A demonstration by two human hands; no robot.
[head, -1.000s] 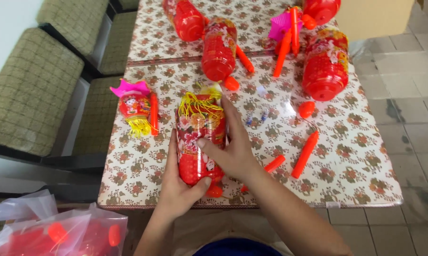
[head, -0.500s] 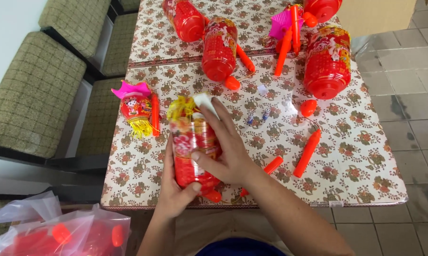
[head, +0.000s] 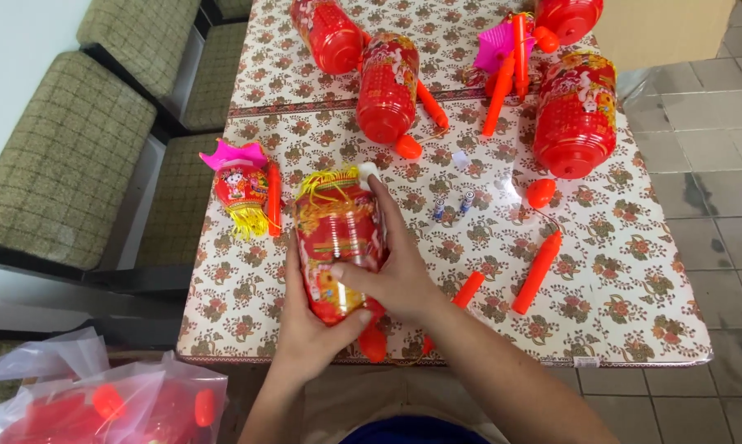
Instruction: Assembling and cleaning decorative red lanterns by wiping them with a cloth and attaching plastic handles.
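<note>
Both hands grasp the red lantern (head: 338, 247): left hand (head: 309, 325) cups its near end, right hand (head: 396, 263) its side; long axis points away from the body

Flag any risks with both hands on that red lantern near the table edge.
1. The red lantern, gripped by the left hand and right hand, hangs over the table edge; a slip might drop it.
2. The two small batteries lie loose and could roll.

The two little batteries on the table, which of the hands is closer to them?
Right. The right hand on the lantern sits just left of the batteries; the left hand is farther, underneath.
</note>
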